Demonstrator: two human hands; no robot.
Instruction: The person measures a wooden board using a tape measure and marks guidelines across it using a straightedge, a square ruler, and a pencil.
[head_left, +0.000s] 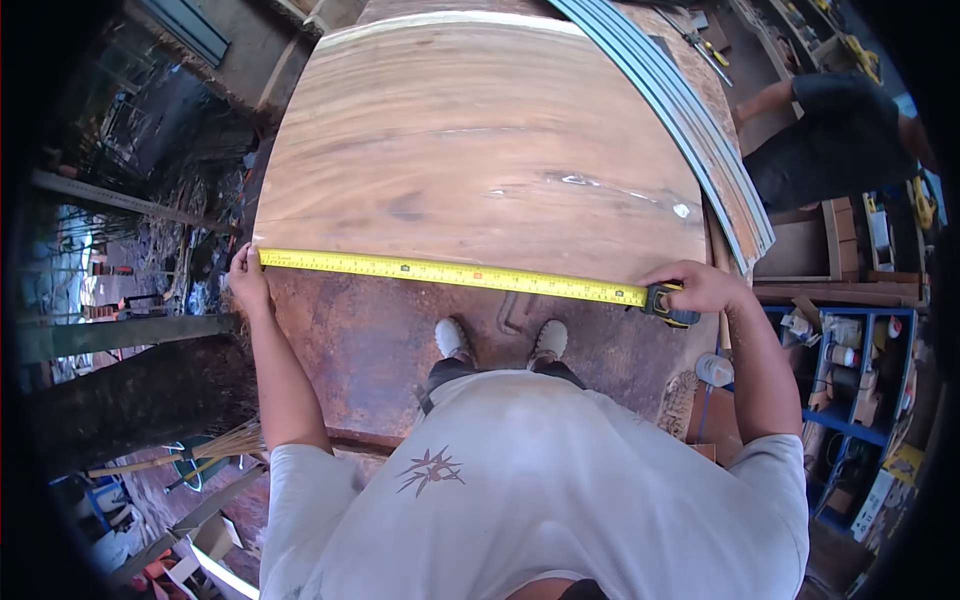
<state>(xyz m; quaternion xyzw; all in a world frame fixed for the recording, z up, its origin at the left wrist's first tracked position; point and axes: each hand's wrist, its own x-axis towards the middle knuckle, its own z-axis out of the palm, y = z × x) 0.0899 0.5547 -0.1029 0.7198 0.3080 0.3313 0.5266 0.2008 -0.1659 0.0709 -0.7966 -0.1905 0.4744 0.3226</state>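
Spanning the near edge of a broad, honey-brown wooden slab (450,130) at twelve o'clock, a yellow, dark-marked tape blade (460,273) is stretched almost from side to side. Its free end appears pinched between the fingers of the left hand (250,279) at nine o'clock; at three o'clock, the boxy black-and-yellow tape case (672,315) is clasped by the right hand (704,284). The drawing-out can be judged done, while the reading and the winding-in seem to be left; no pencil mark can be made out at the slab's edge. Its face is grained in long, wavy bands, with a pale strip along the far side and glossy, whitish streaks toward one o'clock. Between one and two o'clock, long, ribbed, grey-blue metal strips (690,110) are laid, bowed in appearance. Rust-brown, mottled ground (350,350) is seen around the pale shoes (452,338) near six o'clock.
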